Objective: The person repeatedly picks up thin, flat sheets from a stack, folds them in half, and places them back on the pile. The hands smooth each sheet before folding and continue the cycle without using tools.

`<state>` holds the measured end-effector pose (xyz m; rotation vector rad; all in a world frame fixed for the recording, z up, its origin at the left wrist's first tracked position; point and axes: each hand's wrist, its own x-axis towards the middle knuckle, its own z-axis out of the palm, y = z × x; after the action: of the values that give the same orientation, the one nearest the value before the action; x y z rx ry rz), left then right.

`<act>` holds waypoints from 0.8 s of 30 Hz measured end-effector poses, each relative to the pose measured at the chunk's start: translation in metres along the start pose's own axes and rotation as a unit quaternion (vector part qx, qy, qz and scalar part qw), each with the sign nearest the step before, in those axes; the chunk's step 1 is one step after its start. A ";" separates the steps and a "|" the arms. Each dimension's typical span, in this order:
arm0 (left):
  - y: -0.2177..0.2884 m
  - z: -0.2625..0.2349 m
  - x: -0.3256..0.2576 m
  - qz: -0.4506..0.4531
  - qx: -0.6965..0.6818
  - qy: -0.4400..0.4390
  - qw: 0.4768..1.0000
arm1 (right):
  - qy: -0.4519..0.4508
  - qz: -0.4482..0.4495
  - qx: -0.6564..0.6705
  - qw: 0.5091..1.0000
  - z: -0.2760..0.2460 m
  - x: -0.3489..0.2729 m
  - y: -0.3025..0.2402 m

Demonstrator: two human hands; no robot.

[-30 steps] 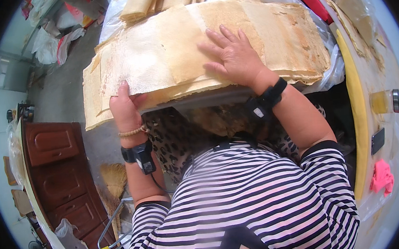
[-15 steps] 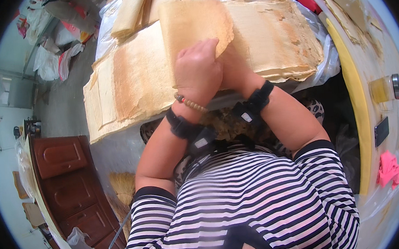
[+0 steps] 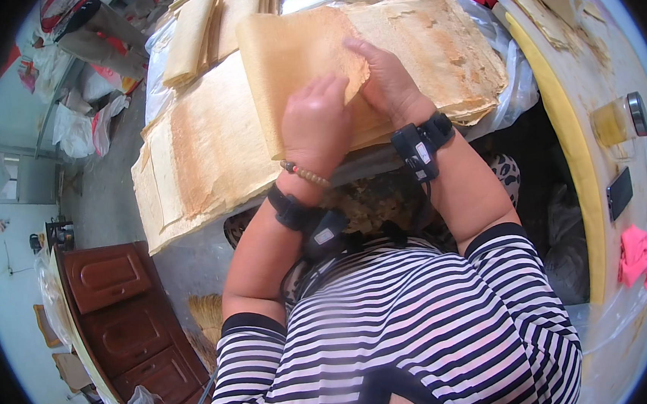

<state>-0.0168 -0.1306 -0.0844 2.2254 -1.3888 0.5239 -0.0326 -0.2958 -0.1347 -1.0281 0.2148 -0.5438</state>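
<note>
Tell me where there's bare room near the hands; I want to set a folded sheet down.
The pale counter strip between the yellow edge and the glass jar is free. The big sheet stack left of the left hand has open top. Crowded: under both hands, right hand included, and the folded piles behind.
</note>
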 end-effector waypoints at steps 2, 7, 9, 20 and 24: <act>0.006 -0.016 -0.003 0.023 -0.010 -0.025 0.999 | 0.037 0.040 -0.092 0.994 -0.012 0.009 0.004; -0.051 -0.078 0.026 0.063 -0.123 0.129 0.982 | 0.080 0.094 -0.064 0.990 -0.025 0.006 0.009; -0.083 -0.067 0.045 0.031 -0.142 0.112 0.983 | 0.095 0.125 0.023 0.987 -0.019 0.005 0.005; -0.095 0.024 0.010 -0.071 0.089 -0.148 0.982 | 0.000 -0.268 -0.611 0.745 0.000 -0.026 -0.069; -0.091 0.019 0.015 -0.111 0.107 -0.160 0.975 | -0.104 -0.281 -0.736 0.607 0.011 -0.045 -0.045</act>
<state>0.0728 -0.1176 -0.1087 2.6943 -1.2555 0.2524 -0.0804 -0.2820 -0.0942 -2.8619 0.0807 -0.7870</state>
